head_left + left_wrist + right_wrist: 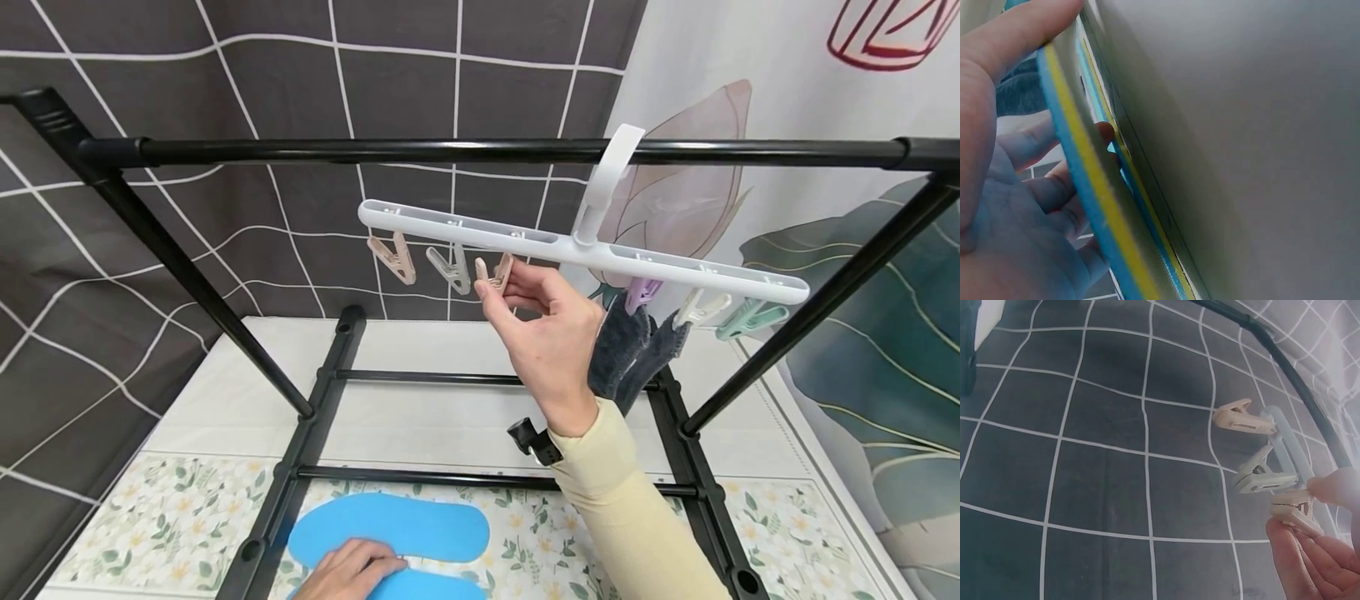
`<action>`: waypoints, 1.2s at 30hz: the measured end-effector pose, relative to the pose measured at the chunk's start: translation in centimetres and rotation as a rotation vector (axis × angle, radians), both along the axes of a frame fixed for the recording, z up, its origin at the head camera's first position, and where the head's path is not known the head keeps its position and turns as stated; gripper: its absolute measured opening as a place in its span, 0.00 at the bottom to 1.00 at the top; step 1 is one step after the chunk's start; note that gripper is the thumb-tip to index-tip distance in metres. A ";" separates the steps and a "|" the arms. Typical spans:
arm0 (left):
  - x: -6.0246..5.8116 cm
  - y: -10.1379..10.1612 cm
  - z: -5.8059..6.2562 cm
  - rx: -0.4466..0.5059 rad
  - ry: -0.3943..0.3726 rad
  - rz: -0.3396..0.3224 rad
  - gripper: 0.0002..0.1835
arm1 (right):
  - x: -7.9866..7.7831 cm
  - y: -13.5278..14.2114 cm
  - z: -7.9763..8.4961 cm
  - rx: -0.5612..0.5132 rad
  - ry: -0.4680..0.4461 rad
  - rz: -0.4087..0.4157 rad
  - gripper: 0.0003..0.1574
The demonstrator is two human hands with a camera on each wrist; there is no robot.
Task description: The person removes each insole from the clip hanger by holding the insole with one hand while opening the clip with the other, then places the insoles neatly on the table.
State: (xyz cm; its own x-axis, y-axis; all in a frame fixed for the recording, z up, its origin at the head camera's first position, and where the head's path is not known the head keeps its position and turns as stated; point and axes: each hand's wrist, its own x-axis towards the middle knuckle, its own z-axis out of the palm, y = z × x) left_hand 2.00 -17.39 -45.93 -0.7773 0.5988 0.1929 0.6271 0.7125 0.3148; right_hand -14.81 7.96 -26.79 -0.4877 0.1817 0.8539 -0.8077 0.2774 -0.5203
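Note:
In the head view my right hand (551, 329) pinches a beige clothespin (501, 273) between thumb and fingers. The clothespin hangs from a white clip hanger (480, 237) hooked over a black rail. In the right wrist view the pinched clothespin (1297, 511) is at the right, below a pale green-grey one (1265, 475) and another beige one (1242, 419). Low in the head view, my left hand (348, 573) holds the nearer blue insole (427, 586), beside a second insole (405, 527). In the left wrist view the thumb lies at its yellow-and-blue edge (1085, 169), fingers reaching across to its other side.
A black rack frame (375, 152) stands over the white and floral tabletop (172, 517). Dark grey fuzzy cloth (626, 346) hangs from clips on the hanger's right half, near a green clip (750, 318). A dark gridded curtain (405, 100) is behind.

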 end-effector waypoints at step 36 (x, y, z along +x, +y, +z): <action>-0.9 0.3 0.5 -0.098 0.061 -0.072 0.30 | 0.1 0.2 0.0 0.009 0.006 0.000 0.17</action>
